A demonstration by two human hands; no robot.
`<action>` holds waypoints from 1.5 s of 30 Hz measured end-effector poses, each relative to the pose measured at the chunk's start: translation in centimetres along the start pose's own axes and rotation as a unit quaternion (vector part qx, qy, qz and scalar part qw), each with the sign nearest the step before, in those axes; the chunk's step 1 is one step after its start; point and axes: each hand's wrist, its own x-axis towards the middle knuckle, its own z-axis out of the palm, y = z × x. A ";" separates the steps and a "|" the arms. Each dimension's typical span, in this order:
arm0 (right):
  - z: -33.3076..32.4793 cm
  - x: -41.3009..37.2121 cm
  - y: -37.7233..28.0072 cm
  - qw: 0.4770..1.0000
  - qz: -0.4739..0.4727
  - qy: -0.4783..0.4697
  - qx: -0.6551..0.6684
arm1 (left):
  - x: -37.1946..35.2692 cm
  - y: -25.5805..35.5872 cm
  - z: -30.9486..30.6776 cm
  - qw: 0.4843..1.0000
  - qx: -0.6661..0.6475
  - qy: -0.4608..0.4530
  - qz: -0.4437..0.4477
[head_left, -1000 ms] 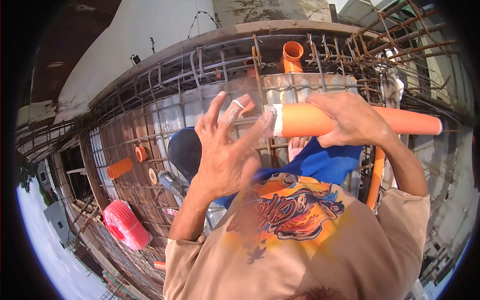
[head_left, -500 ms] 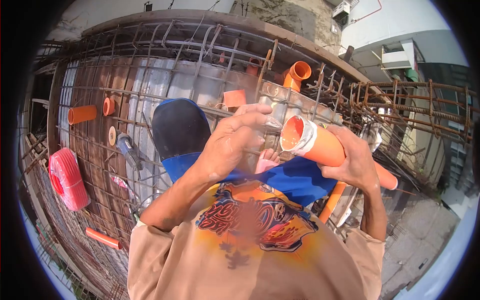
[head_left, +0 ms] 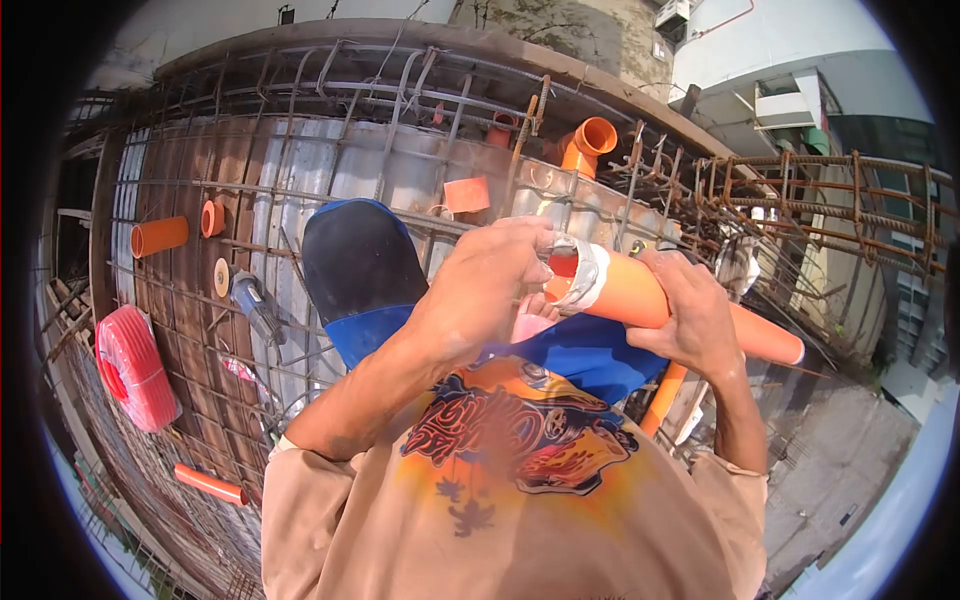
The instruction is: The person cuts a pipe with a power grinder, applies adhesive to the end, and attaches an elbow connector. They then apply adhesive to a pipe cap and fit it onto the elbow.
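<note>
An orange pipe (head_left: 625,290) lies slantwise across my front, its near-left end ringed with white-grey paste (head_left: 590,278). Wrapped round its middle, my right hand (head_left: 690,310) holds it up. My left hand (head_left: 480,280) is at the pasted open end, its bent fingers closed against the rim; part of the contact is hidden behind the knuckles. Below the pipe are my blue trousers (head_left: 590,355) and a bare foot (head_left: 530,325). A dark knee patch (head_left: 360,250) shows beside my left hand.
A rebar grid covers corrugated sheets (head_left: 300,160). On it are a short orange pipe (head_left: 160,236), an orange ring (head_left: 213,218), an angle grinder (head_left: 255,305), a pink hose coil (head_left: 135,368) and a thin orange pipe (head_left: 210,485). An orange elbow (head_left: 590,145) stands near the rebar cage (head_left: 830,195).
My left hand has moved right and its fingers have closed onto the pasted rim. The pipe has shifted slightly and turned, showing less of its opening. My right hand keeps its hold.
</note>
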 end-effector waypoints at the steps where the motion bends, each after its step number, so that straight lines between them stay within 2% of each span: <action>1: 0.2 0.0 0.1 1.000 -0.006 0.001 -0.003 | -0.3 0.1 0.0 1.000 -0.011 0.000 0.011; 3: 0.1 0.1 0.1 1.000 -0.020 0.000 -0.004 | -0.6 0.5 -2.0 0.995 0.007 -0.041 0.092; 4: 0.0 0.1 0.1 1.000 -0.026 -0.003 0.000 | -0.2 1.1 -3.1 0.977 0.102 -0.094 0.165; 6: -0.4 -0.2 -0.2 1.000 0.000 -0.026 -0.011 | 0.5 -0.2 -4.6 0.933 0.257 -0.113 0.223; 8: -0.5 -0.1 -0.3 0.999 0.008 -0.042 -0.027 | 0.7 0.0 -4.3 0.880 0.385 -0.133 0.244; 11: 0.3 -0.2 0.7 0.999 -0.041 0.009 0.003 | 2.1 0.4 -4.5 0.855 0.413 -0.174 0.262; 12: 0.5 -0.1 1.2 0.997 -0.071 0.021 0.009 | 2.6 0.8 -4.9 0.858 0.399 -0.199 0.254; 15: 0.4 0.0 1.5 0.998 -0.058 -0.020 0.011 | 4.1 1.7 -5.6 0.833 0.439 -0.253 0.221; 16: 0.3 -0.1 1.4 0.998 -0.064 0.000 0.014 | 4.0 1.8 -5.2 0.833 0.440 -0.266 0.205; 19: -0.2 0.0 1.7 0.996 -0.062 -0.032 0.046 | 2.6 2.7 -3.1 0.851 0.451 -0.232 0.135; 23: -2.2 0.2 1.5 0.988 -0.105 -0.038 0.103 | 2.8 2.1 -3.6 0.850 0.440 -0.251 0.145; 27: -3.9 1.8 1.6 0.977 -0.079 -0.153 0.126 | 2.6 2.3 -3.0 0.840 0.458 -0.254 0.143; 31: -4.2 2.2 2.4 0.963 -0.101 -0.166 0.189 | 2.2 2.5 -2.6 0.815 0.500 -0.241 0.166; 35: -5.6 2.7 3.1 0.934 -0.119 -0.212 0.260 | 1.4 2.4 -2.0 0.753 0.561 -0.217 0.267; 38: -3.7 3.9 4.7 0.916 -0.081 -0.273 0.284 | 1.6 2.2 -2.2 0.688 0.608 -0.208 0.337; 40: -2.5 5.1 6.0 0.877 -0.043 -0.343 0.336 | 1.5 2.0 -2.1 0.640 0.636 -0.196 0.384; 42: -2.5 4.3 6.2 0.893 -0.101 -0.287 0.331 | 1.6 1.5 -2.6 0.570 0.665 -0.180 0.447; 44: -3.6 4.1 6.1 0.875 -0.063 -0.305 0.370 | 1.6 1.1 -3.1 0.502 0.695 -0.166 0.488; 45: -5.0 4.5 5.9 0.843 0.002 -0.350 0.409 | 1.3 0.9 -3.5 0.505 0.687 -0.177 0.491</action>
